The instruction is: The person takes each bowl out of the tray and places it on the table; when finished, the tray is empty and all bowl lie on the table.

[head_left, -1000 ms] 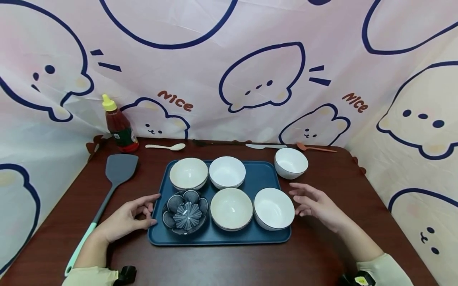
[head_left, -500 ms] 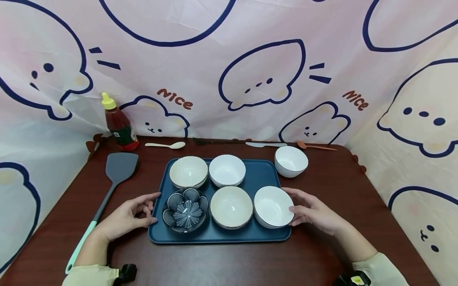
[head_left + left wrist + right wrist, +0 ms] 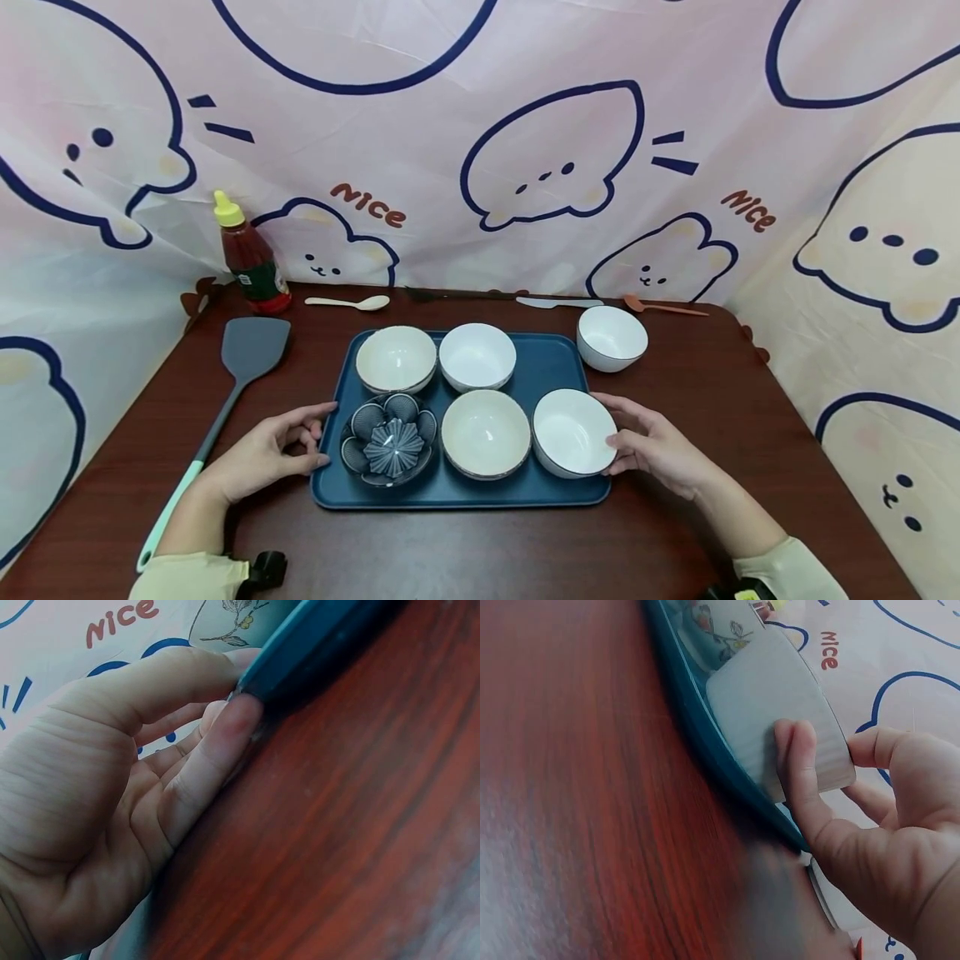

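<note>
Pale printed cloth (image 3: 420,167) hangs behind a dark brown table (image 3: 465,558); taking the tray as the clock's centre, a red sauce bottle (image 3: 257,271) stands at ten o'clock. Lower, at nine, lies a grey spatula (image 3: 253,358), and just right of its handle the left hand (image 3: 261,457) sets index fingertip and thumb tip, apart, against the rim of the blue tray (image 3: 549,362); I cannot tell whether they pinch it. Aboard are a dark patterned bowl (image 3: 390,443) towards eight, cream bowls at half past ten (image 3: 396,360) and near the centre (image 3: 486,435), and a white bowl (image 3: 477,357) at twelve. Between three and four, the right hand (image 3: 652,450) grips the outer side of another, the ribbed white bowl (image 3: 573,433). Off the tray, a spare white bowl (image 3: 612,337) stands at two. Good handling here probably means even finger pressure, the bowl kept level and off its cream neighbour, and the tray braced opposite. A second ago the right hand was clear of the bowl; now its fingers meet the wall, with bowl and left hand seemingly unmoved.
</note>
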The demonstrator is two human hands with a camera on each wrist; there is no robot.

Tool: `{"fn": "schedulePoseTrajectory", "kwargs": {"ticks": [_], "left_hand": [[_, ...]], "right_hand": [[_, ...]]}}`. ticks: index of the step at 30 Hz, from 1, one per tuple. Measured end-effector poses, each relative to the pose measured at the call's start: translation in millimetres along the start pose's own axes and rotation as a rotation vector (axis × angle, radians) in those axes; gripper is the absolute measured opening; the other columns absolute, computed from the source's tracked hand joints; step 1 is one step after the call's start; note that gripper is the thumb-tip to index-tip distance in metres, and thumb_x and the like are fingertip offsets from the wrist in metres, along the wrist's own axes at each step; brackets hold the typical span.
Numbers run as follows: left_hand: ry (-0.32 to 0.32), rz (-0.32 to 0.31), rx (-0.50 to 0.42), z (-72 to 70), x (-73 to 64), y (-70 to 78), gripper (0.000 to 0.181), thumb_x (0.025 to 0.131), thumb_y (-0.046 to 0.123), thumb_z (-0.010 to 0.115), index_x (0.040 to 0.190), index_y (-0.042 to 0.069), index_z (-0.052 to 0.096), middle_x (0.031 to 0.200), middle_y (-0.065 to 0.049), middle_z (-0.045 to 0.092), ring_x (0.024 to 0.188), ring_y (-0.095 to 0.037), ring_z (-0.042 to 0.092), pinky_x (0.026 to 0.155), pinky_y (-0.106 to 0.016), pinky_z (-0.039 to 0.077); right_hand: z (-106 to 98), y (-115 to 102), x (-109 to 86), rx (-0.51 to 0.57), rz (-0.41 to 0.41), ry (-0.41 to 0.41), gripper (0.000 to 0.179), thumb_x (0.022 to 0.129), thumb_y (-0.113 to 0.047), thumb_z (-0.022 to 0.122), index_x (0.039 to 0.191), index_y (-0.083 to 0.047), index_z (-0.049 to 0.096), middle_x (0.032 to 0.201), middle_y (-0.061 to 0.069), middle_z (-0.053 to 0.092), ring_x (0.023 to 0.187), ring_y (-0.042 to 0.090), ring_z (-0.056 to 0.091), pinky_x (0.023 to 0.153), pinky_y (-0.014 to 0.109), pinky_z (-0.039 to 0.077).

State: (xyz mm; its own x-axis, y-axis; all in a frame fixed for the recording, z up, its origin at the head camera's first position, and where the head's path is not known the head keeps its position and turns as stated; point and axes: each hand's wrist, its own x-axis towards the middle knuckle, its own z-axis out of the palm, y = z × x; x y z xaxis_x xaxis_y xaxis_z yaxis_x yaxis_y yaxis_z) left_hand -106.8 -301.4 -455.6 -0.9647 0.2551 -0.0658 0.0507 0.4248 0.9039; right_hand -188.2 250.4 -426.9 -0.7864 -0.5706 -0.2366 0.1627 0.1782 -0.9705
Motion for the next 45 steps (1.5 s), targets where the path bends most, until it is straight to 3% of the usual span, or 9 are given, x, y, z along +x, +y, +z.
{"fn": "schedulePoseTrajectory", "kwargs": {"ticks": [8,12,19,30,35,40,45], "left_hand": [[-0.012,-0.002,-0.021,2.0,-1.1,3.1,0.068,0.087,0.015,0.078,0.145,0.003,0.045,0.098,-0.014,0.053,0.082,-0.01,0.059,0.067,-0.025,0.049],[-0.016,-0.006,-0.016,1.6,-0.6,2.2,0.068,0.087,0.015,0.078,0.145,0.003,0.045,0.098,-0.014,0.054,0.082,-0.011,0.059,0.067,-0.025,0.049],[0.001,-0.013,0.021,-1.5,1.6,1.3,0.068,0.086,0.018,0.078,0.145,0.006,0.046,0.098,-0.012,0.055,0.082,-0.013,0.06,0.068,-0.026,0.05],[-0.009,0.005,0.016,-1.9,0.9,1.6,0.067,0.087,0.016,0.078,0.144,0.003,0.046,0.098,-0.013,0.055,0.081,-0.013,0.06,0.067,-0.026,0.05],[-0.005,-0.028,-0.009,-4.2,1.0,1.2,0.068,0.086,0.016,0.078,0.145,0.007,0.046,0.099,-0.013,0.055,0.083,-0.012,0.061,0.068,-0.027,0.053],[-0.016,-0.016,-0.021,-4.5,0.3,2.1,0.067,0.087,0.014,0.077,0.146,0.004,0.045,0.1,-0.015,0.054,0.084,-0.012,0.061,0.069,-0.026,0.053],[-0.025,-0.014,-0.05,-1.7,-1.1,3.3,0.067,0.088,0.012,0.076,0.146,0.004,0.044,0.1,-0.016,0.053,0.085,-0.012,0.061,0.07,-0.025,0.054]], "right_hand": [[3.1,-7.2,-7.8,0.0,0.03,0.056,0.068,0.097,-0.011,0.063,0.156,-0.013,0.03,0.149,0.023,0.032,0.087,0.033,0.072,0.078,0.038,0.06],[-2.3,-15.5,-13.3,-0.011,0.017,0.078,0.066,0.098,-0.01,0.061,0.156,-0.012,0.028,0.145,0.02,0.037,0.087,0.031,0.072,0.078,0.037,0.06],[-17.2,-40.7,-21.7,0.003,-0.045,0.131,0.062,0.101,-0.01,0.056,0.156,-0.013,0.028,0.131,0.008,0.053,0.085,0.024,0.074,0.079,0.033,0.06],[-38.8,-80.8,-28.3,0.084,-0.112,0.225,0.064,0.102,-0.008,0.056,0.158,-0.013,0.025,0.129,0.002,0.056,0.088,0.021,0.074,0.079,0.032,0.059],[-52.4,-92.2,-20.5,0.099,-0.101,0.254,0.066,0.101,-0.01,0.058,0.158,-0.013,0.024,0.122,0.003,0.058,0.087,0.02,0.074,0.079,0.031,0.059],[-73.9,-95.6,-12.6,0.151,-0.12,0.276,0.066,0.101,-0.006,0.057,0.157,-0.009,0.024,0.12,0.003,0.058,0.084,0.02,0.074,0.077,0.03,0.059],[-101.9,-92.3,-7.2,0.212,-0.124,0.333,0.073,0.101,-0.004,0.055,0.16,-0.009,0.013,0.116,0.0,0.058,0.081,0.018,0.073,0.075,0.029,0.06]]}}
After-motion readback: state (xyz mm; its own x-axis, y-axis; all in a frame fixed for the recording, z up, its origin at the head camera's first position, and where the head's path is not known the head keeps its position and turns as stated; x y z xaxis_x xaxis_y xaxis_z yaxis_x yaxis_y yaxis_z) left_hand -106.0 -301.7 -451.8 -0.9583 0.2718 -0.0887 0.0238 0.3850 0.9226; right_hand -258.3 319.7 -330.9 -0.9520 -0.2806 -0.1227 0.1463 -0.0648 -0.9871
